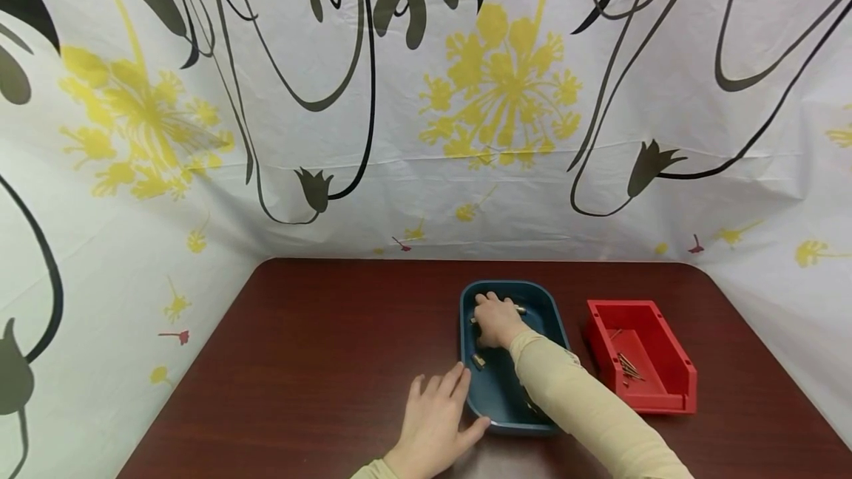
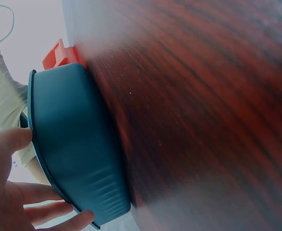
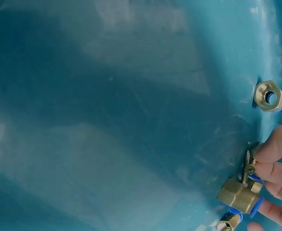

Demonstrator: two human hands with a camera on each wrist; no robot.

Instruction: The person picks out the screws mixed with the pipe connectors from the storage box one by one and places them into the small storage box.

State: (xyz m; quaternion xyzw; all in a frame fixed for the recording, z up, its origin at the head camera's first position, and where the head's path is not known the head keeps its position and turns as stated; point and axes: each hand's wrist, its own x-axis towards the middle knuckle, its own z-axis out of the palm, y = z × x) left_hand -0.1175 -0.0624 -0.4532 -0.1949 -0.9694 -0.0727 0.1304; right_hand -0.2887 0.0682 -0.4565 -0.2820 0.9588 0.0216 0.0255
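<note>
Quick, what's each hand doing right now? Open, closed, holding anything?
Left hand: open, fingers straight, touching the blue tray's outer wall.
Right hand: inside the tray, fingers pinching a small screw beside a brass valve.

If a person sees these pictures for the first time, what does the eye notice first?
Probably the blue tray in the middle of the dark red table, with the right hand reaching inside it and pinching a small screw beside a brass valve. The left hand rests against the tray's near left edge, and a red bin stands to the right.
</note>
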